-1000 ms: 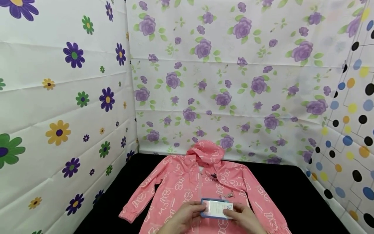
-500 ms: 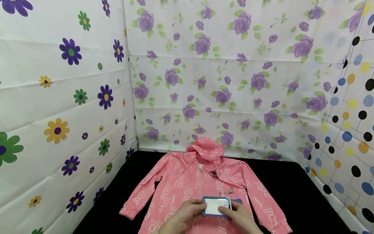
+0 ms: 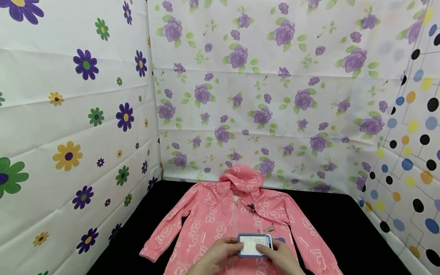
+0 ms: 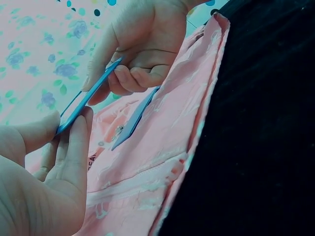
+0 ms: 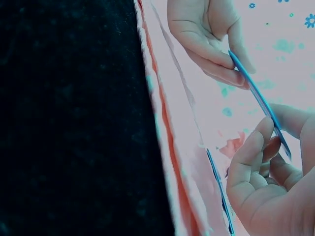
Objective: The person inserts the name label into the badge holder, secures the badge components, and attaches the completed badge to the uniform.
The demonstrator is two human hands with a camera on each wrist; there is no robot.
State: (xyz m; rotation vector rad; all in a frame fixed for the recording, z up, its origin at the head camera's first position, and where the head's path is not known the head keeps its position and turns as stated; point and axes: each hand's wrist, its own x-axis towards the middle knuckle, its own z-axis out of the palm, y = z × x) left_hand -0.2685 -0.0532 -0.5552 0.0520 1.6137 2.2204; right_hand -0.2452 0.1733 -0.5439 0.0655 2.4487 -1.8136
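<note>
Over the jacket front, a blue-framed card holder (image 3: 240,252) with a white printed card (image 3: 247,245) in it is held between both hands. The left hand (image 3: 220,253) pinches its left end between thumb and fingers. At the right end, the right hand (image 3: 281,256) grips, its thumb lying on the card's face. Both wrist views show the holder (image 4: 78,109) edge-on, tilted, with the fingers behind it. Below lies a pink hooded jacket (image 3: 196,225) with white line drawings. A second flat blue piece (image 4: 134,123) lies on the jacket, partly behind the right hand in the head view.
A small metal clip (image 3: 271,228) sits on the jacket's chest, close to the flat blue piece. The jacket is spread on a black-covered table (image 3: 347,225). Flower-printed sheets (image 3: 213,88) hang behind and at the left, and a dotted one (image 3: 412,164) at the right.
The white card has slid left into the blue frame, where it earlier stuck out at the right. The right hand has moved slightly left with it, uncovering more of the second blue piece.
</note>
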